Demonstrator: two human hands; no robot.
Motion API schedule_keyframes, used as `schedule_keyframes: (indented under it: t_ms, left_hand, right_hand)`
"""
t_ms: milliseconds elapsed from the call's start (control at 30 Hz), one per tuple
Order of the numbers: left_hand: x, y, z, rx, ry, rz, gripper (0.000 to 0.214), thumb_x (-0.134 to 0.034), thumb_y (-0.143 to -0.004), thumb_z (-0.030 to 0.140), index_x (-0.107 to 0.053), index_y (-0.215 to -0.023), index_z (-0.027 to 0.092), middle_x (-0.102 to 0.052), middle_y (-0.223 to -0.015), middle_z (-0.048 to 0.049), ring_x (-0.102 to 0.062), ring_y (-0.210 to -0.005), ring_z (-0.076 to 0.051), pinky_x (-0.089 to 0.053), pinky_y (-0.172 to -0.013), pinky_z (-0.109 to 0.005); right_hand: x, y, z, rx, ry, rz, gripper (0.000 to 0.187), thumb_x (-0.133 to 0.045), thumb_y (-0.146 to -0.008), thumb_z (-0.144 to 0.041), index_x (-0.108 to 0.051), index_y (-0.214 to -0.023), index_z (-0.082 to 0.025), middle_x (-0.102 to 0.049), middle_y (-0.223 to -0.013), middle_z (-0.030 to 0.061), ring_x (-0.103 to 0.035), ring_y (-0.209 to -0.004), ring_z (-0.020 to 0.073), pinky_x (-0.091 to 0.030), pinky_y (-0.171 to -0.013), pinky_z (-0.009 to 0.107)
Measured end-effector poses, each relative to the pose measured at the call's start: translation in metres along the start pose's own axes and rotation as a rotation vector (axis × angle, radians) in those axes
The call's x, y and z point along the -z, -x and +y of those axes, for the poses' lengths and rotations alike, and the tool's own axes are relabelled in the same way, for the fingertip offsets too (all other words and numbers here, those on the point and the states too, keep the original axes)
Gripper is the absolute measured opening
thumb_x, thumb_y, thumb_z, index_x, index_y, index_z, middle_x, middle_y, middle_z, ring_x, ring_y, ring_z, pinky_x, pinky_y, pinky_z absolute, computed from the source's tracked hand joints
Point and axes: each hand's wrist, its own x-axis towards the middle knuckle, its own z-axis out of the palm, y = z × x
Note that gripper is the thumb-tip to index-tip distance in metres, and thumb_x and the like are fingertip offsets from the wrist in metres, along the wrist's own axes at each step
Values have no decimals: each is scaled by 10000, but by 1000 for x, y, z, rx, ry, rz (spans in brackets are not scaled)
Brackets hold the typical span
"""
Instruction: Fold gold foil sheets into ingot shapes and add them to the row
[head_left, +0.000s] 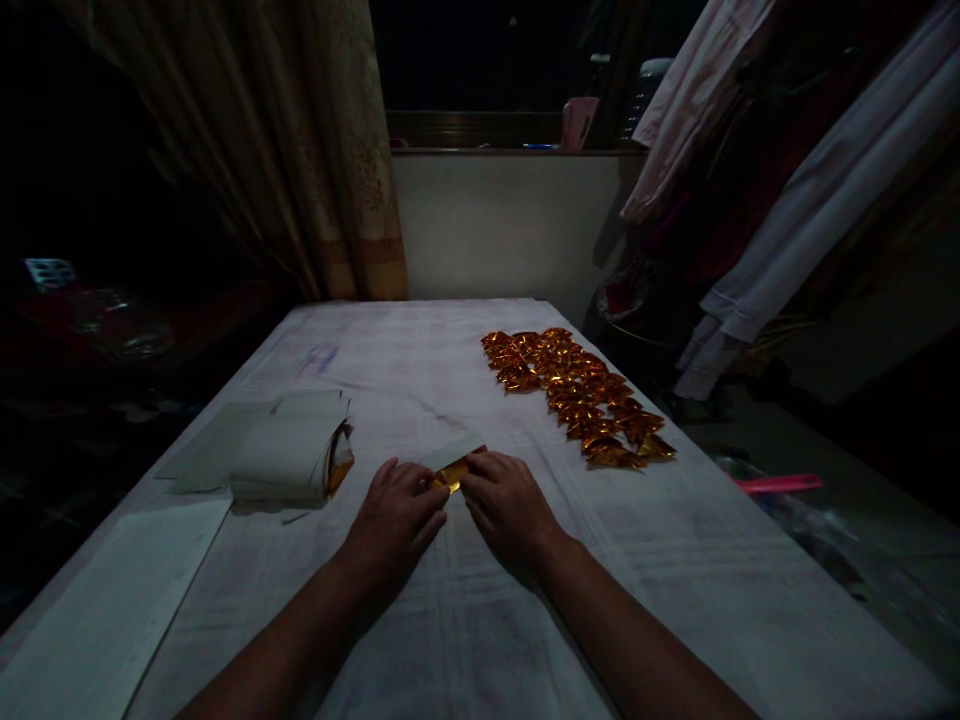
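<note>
Between my two hands, near the middle of the table, is a sheet of gold foil paper (451, 474), partly rolled or folded, with a pale part showing behind it. My left hand (399, 510) pinches its left end. At the other end, the fingers of my right hand (508, 500) close on the foil. My fingers cover part of the sheet. To the left lies a stack of pale paper sheets (277, 455), curled over at its right side where gold shows. Several folded gold foil pieces (592, 395) sit in rows on the right.
A white cloth covers the table (405, 350). A white board or sheet (112, 600) lies at the front left. Beyond are a curtain (322, 150) and a sill with a pink cup (577, 122). Clothes (787, 220) hang at the right.
</note>
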Motion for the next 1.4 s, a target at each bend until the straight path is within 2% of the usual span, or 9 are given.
schedule_keyframes:
  t_ms: [200, 333, 433, 567, 667, 800, 1033, 1200, 1400]
  left_hand:
    - [-2, -16, -13, -35, 33, -37, 156, -699, -874, 191, -673, -1022, 234, -726, -1020, -21, -664, -957, -223, -383, -1075, -516]
    - [-5, -16, -14, -115, -53, 50, 65, -628, -926, 194, -660, -979, 211, -731, -945, -33, -670, -873, -215, -431, -1005, -475]
    - [-6, -16, -12, -172, -78, 109, 100, -556, -968, 203, -655, -970, 193, -723, -907, -44, -652, -815, -210, -472, -869, -418]
    - [-8, -18, -13, -157, -74, 136, 183, -516, -991, 201, -636, -852, 190, -697, -815, -33, -617, -750, -198, -458, -765, -375]
    - [-9, -17, -18, -133, -25, 136, 207, -521, -1006, 256, -638, -848, 193, -707, -818, -31, -627, -760, -202, -453, -761, -369]
    - [-8, -12, -27, -95, 136, 129, 207, -539, -1013, 361, -684, -985, 216, -739, -969, -41, -665, -887, -210, -472, -803, -359]
    - [-11, -12, -31, 39, 224, 132, 181, -557, -994, 302, -697, -920, 214, -717, -978, -44, -648, -913, -210, -475, -825, -370]
    - [-11, -14, -28, 88, 263, 95, 127, -581, -955, 265, -686, -906, 212, -701, -993, -48, -630, -935, -218, -477, -854, -387]
    - [-12, -16, -26, 143, 288, 91, 118, -595, -928, 271, -677, -858, 221, -695, -1014, -53, -620, -970, -234, -482, -877, -412]
  right_hand:
    - [-5, 2, 5, -20, -102, -6, 289, -611, -879, -113, -691, -1127, -239, -674, -1253, 79, -589, -1159, 247, -457, -963, 411]
    - [-1, 1, 3, -51, -108, -33, 273, -614, -879, -117, -692, -1115, -229, -677, -1259, 76, -586, -1168, 250, -435, -985, 412]
    - [0, -2, -2, -76, -87, -48, 259, -620, -890, -137, -689, -1123, -227, -678, -1253, 72, -583, -1166, 243, -424, -980, 396]
    - [-3, -9, -9, -65, -59, -87, 217, -634, -914, -171, -711, -1102, -245, -700, -1193, 62, -600, -1090, 230, -433, -912, 368]
    - [-9, -14, -12, -86, -72, -80, 147, -654, -930, -208, -737, -1044, -248, -725, -1086, 45, -613, -999, 215, -433, -842, 337]
    - [-14, -15, -10, -122, -101, -33, 117, -657, -927, -202, -754, -982, -240, -719, -974, 38, -609, -932, 200, -427, -815, 321]
    - [-14, -14, -11, -137, -101, -28, 77, -648, -920, -219, -725, -926, -222, -688, -948, 38, -594, -924, 200, -401, -805, 327]
    - [-12, -17, -16, -192, -17, -109, 119, -625, -944, -240, -689, -848, -214, -657, -838, 24, -582, -825, 186, -353, -740, 320]
    - [-9, -25, -21, -259, 25, -156, 126, -590, -940, -232, -671, -846, -211, -666, -830, 32, -595, -820, 199, -355, -720, 324]
